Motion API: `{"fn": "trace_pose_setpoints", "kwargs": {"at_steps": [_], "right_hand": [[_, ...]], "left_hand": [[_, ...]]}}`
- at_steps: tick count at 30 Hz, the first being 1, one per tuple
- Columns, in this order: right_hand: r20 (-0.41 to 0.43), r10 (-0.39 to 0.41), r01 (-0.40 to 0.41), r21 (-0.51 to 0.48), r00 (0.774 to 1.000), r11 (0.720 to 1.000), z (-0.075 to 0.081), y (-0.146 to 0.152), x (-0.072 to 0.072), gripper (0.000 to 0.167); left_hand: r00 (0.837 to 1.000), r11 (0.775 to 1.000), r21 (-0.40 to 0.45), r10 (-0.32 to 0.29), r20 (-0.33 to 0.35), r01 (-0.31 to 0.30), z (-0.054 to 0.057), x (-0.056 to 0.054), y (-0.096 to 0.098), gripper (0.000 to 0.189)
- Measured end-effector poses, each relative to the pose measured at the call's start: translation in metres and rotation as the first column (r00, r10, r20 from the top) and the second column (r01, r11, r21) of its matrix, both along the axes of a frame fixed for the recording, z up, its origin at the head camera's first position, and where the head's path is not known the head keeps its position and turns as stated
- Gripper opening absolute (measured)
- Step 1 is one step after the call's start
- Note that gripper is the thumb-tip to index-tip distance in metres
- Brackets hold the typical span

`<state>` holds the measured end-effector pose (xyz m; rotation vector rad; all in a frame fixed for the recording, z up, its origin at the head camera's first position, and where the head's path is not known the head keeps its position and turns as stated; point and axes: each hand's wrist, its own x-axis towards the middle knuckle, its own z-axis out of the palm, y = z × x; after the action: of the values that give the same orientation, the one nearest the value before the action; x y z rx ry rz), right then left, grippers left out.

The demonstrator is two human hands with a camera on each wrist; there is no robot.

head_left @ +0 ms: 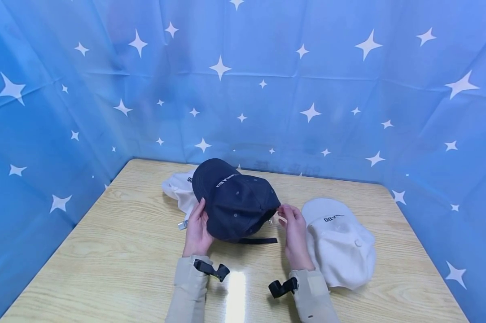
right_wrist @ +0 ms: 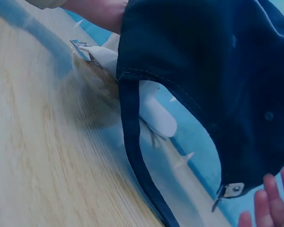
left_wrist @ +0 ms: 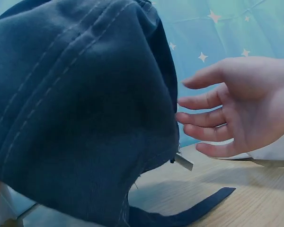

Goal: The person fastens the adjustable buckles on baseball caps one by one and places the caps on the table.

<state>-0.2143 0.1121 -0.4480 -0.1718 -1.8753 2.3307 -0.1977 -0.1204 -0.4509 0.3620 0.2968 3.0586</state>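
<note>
A navy baseball cap (head_left: 243, 204) is held above the table, its brim pointing to the far left. My left hand (head_left: 198, 229) grips its left side, with the thumb showing on the outside and the other fingers mostly hidden. The cap's back strap (right_wrist: 138, 156) hangs loose, and a metal buckle (right_wrist: 235, 189) sits at the other side of the back opening. Close to that buckle side is my right hand (left_wrist: 255, 104), its fingers loosely bent and nothing between them. Its fingertips are at the cap's edge; whether they touch cannot be told.
To the right, a white cap (head_left: 341, 246) lies on the wooden table (head_left: 105, 251), beside my right forearm. Another white cap (head_left: 176, 190) lies behind the navy one, partly covered by it. A blue curtain (head_left: 263, 98) with white stars surrounds the table's back and sides.
</note>
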Motion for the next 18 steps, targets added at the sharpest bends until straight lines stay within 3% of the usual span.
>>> {"fn": "trace_pose_setpoints", "kwargs": {"at_steps": [4,11,15,18], "right_hand": [[-0.021,0.03,-0.031,-0.04,0.999,0.999,-0.0005,0.0021,0.0003,0.039],[0.026,0.227,-0.223,-0.122,0.973,0.967,0.0062,-0.0019,0.0025,0.045],[0.034,0.23,-0.224,-0.136,0.973,0.965,0.0072,-0.0024,0.0022,0.042],[0.056,0.229,-0.221,-0.13,0.972,0.967,0.006,0.0005,0.0009,0.044]], "left_hand": [[0.999,0.999,0.005,-0.033,-0.006,0.033,-0.0016,-0.0004,0.0,0.025],[0.993,0.995,0.001,-0.097,0.071,0.097,-0.0033,0.0007,0.0039,0.029],[0.993,0.994,0.012,-0.106,0.06,0.105,-0.0026,0.0019,0.0057,0.033],[0.987,0.988,0.013,-0.153,0.044,0.152,-0.001,0.0031,0.0062,0.031]]}}
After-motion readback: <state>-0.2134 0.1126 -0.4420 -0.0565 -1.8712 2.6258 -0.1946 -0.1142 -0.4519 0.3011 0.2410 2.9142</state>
